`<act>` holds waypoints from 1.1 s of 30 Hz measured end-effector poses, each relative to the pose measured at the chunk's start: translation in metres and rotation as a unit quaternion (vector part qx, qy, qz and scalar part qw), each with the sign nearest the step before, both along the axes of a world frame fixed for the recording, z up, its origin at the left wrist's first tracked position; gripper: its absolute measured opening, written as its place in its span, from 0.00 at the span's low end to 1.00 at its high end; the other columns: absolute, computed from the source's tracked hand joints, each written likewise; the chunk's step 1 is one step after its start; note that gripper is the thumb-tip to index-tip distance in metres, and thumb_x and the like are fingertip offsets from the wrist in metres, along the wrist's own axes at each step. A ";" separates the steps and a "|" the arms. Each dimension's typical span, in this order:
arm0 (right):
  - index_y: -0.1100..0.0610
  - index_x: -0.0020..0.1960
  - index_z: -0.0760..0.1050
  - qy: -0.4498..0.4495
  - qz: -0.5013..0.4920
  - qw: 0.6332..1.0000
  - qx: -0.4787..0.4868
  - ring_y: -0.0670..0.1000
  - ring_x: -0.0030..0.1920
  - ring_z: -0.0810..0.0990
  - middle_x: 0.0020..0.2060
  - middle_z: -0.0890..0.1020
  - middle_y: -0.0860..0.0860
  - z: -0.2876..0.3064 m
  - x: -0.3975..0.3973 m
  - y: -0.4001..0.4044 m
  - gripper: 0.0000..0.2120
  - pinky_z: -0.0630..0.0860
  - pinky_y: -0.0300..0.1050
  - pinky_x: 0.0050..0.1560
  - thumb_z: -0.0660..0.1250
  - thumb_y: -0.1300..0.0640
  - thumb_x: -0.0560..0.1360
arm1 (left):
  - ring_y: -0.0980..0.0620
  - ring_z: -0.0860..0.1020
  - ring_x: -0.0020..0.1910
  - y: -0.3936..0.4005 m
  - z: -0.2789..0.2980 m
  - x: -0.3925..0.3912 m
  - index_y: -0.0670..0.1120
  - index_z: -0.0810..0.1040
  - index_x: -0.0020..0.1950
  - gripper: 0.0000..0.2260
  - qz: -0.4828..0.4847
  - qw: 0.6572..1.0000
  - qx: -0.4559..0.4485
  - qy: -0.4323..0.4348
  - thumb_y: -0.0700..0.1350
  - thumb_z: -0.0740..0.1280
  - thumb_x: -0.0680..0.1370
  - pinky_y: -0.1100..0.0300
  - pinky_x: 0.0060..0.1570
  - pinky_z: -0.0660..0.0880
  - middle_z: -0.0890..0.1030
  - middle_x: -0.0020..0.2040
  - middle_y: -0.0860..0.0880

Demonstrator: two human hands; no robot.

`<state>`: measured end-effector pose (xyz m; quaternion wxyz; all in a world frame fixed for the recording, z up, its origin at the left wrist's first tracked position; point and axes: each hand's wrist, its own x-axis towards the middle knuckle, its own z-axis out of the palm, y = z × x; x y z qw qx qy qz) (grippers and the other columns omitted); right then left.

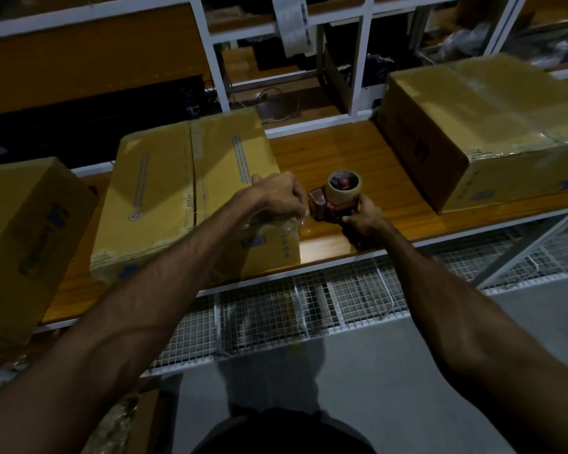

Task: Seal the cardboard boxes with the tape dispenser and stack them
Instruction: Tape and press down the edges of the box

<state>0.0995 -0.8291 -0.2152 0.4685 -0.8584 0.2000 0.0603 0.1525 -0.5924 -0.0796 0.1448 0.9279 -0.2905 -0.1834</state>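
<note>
Both hands meet just off the near right corner of the middle box (191, 194), working the tape. In the head view, the only one there is, the right hand (363, 217) has its fingers curled round the handle of the tape dispenser (333, 199), holding it above the wooden desk (325, 149) with the tape roll (343, 185) upward and the cutting end turned toward the other hand. The left hand (277, 196) has its fingers bent together at the dispenser's mouth and appears to pinch the loose end of the tape (295, 222), a clear crinkled strip that hangs over the box's near right corner. That grip suggests the person is freeing or drawing out the tape end so it can be laid on the box; whether the strip already sticks to the cardboard is too dim to tell

Three cardboard boxes sit on the desk. The middle one lies at the near edge, left of the dispenser, its flaps shut and a strip of tape down the centre seam. A second box (27, 237) sits at the left end, partly cut off by the frame. A third box (486, 126) stands at the right end toward the back edge, its top glossy with tape. None rests on another, so stacking seems not yet begun. White shelving (361, 70) rises behind the desk, and a wire mesh rack (309, 309) runs below its front edge
</note>
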 end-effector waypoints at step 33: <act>0.60 0.49 0.82 0.047 -0.127 0.911 0.389 0.44 0.30 0.76 0.34 0.82 0.49 0.061 -0.051 0.075 0.02 0.83 0.44 0.44 0.71 0.63 0.79 | 0.55 0.79 0.60 0.011 0.001 0.005 0.61 0.85 0.49 0.05 -0.023 0.994 -0.070 0.077 0.56 0.69 0.79 0.31 0.71 0.63 0.84 0.53 0.63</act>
